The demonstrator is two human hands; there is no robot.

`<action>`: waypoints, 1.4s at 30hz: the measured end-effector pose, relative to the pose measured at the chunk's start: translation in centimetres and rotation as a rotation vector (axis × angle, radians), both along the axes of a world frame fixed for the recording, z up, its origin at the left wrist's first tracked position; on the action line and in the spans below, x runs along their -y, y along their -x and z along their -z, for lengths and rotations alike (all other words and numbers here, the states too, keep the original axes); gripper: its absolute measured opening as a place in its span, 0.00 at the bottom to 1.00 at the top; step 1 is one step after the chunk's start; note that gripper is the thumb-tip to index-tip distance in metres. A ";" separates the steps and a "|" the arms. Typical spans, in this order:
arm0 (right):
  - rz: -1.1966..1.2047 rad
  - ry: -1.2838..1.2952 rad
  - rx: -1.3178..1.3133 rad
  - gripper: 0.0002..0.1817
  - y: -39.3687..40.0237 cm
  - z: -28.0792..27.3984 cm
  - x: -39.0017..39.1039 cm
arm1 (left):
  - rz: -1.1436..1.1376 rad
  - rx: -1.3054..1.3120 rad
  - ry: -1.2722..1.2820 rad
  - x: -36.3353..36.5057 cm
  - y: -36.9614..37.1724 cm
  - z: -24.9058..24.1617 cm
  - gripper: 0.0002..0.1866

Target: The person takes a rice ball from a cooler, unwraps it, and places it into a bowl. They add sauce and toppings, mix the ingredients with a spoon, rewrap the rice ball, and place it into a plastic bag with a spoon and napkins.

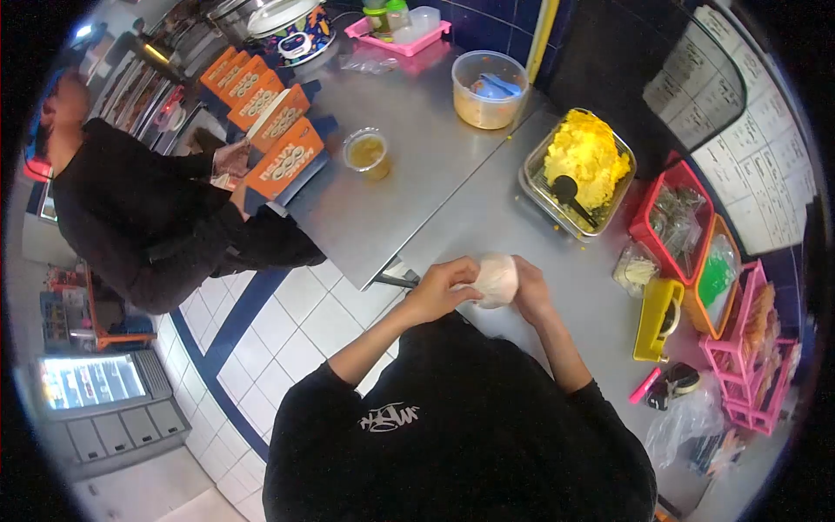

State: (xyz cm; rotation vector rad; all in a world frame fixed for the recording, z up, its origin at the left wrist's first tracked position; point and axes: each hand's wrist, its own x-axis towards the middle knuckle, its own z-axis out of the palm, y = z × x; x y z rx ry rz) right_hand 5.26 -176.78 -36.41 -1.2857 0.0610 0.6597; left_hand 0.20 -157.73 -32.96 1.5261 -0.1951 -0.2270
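Note:
A white, rounded, smooth thing (497, 281), whose kind I cannot make out, is held between my two hands above the near edge of the metal table. My left hand (444, 290) curls its fingers against its left side. On the opposite side, my right hand (530, 291) is pressed to it, its fingers partly hidden. Beyond my right hand stands a clear rectangular tub (544, 204) heaped with yellow crumbly food (584, 157). A black scoop (574, 200) lies on that food, handle towards the rim.
A cup of yellowish liquid (366, 153) and a round tub (489, 109) stand farther back. Orange boxes (280, 163) line the left, beside a co-worker (148, 209) in black. Right: a red basket (670, 213), yellow tape dispenser (657, 322), pink rack (739, 348).

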 end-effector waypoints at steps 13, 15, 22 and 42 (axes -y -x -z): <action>0.735 -0.331 0.666 0.16 -4.8 -12.8 -9.8 | -0.823 0.514 -0.001 -0.1 -6.1 -6.8 0.17; 0.790 -0.193 0.797 0.17 -5.8 -11.8 -11.7 | -0.715 0.413 -0.007 -0.1 -5.8 -7.3 0.18; 0.509 -0.192 0.917 0.12 -8.2 -9.4 -17.6 | -0.730 0.385 0.152 -4.3 -8.5 -4.9 0.26; 0.108 1.493 0.982 0.32 -40.7 5.4 -40.9 | -0.930 0.368 -0.638 -15.8 -13.0 6.0 0.44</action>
